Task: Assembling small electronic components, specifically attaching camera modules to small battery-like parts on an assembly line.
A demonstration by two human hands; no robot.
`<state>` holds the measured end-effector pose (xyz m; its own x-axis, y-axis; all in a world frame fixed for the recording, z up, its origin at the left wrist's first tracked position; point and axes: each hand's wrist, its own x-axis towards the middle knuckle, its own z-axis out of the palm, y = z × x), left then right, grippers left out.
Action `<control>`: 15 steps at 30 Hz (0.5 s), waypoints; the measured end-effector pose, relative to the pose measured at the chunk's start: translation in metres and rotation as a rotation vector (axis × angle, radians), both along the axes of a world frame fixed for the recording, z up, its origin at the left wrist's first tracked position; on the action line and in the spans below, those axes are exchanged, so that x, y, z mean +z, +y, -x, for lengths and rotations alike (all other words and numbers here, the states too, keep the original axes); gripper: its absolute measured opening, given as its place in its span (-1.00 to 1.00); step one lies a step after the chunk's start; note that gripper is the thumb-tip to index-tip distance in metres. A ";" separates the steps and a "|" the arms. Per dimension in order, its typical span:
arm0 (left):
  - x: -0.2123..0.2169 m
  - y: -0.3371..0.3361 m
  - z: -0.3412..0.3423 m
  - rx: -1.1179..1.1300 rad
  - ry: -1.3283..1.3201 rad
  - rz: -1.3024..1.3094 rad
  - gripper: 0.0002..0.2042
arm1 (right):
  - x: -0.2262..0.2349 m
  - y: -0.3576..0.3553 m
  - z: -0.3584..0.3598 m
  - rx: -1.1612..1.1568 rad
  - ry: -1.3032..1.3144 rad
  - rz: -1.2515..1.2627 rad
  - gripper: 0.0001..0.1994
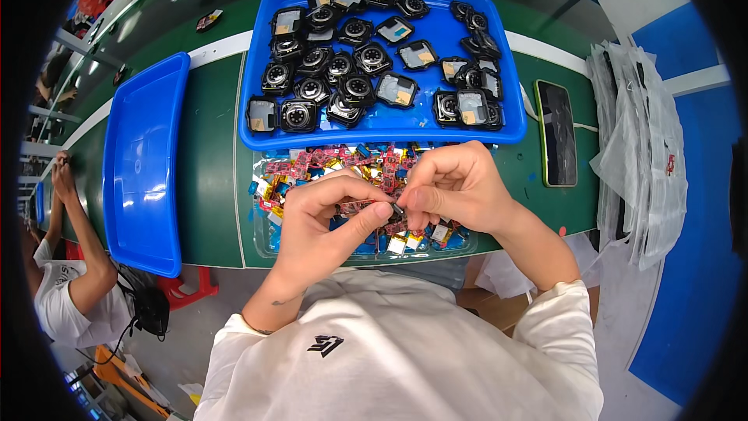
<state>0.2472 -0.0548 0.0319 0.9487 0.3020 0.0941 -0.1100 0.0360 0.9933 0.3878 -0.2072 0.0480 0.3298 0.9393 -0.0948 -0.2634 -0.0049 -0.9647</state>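
Note:
My left hand [331,214] and my right hand [460,187] meet over a see-through tray [269,245] at the table's near edge. Both are closed, thumbs and fingers pinching a small dark part [398,209] between them; its exact kind is too small to make out. Below them, the tray is heaped with small battery-like pieces [300,165] in pink, yellow, silver and blue. My hands hide part of the heap. Just beyond stands a blue tray [374,139] holding many black smartwatch cases [357,87], some with round sensor backs up, others showing a pale square inside.
Another blue tray [144,164] lies to the left on the green table [210,148]. On the right are a phone [555,132] with a green edge and a stack of whitish plastic sheets [639,156]. A co-worker [86,281] sits at far left, near a red stool [191,288].

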 end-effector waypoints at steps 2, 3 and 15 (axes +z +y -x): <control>-0.004 0.003 0.000 -0.047 -0.054 -0.035 -0.93 | 0.000 0.000 0.001 -0.022 0.034 0.014 -0.85; -0.006 0.005 0.000 -0.071 -0.082 -0.052 -0.92 | -0.002 0.000 0.002 -0.056 0.029 -0.018 -0.87; -0.009 0.008 0.002 -0.041 -0.109 0.063 -0.96 | 0.001 0.000 -0.024 -0.479 -1.183 -0.044 -0.79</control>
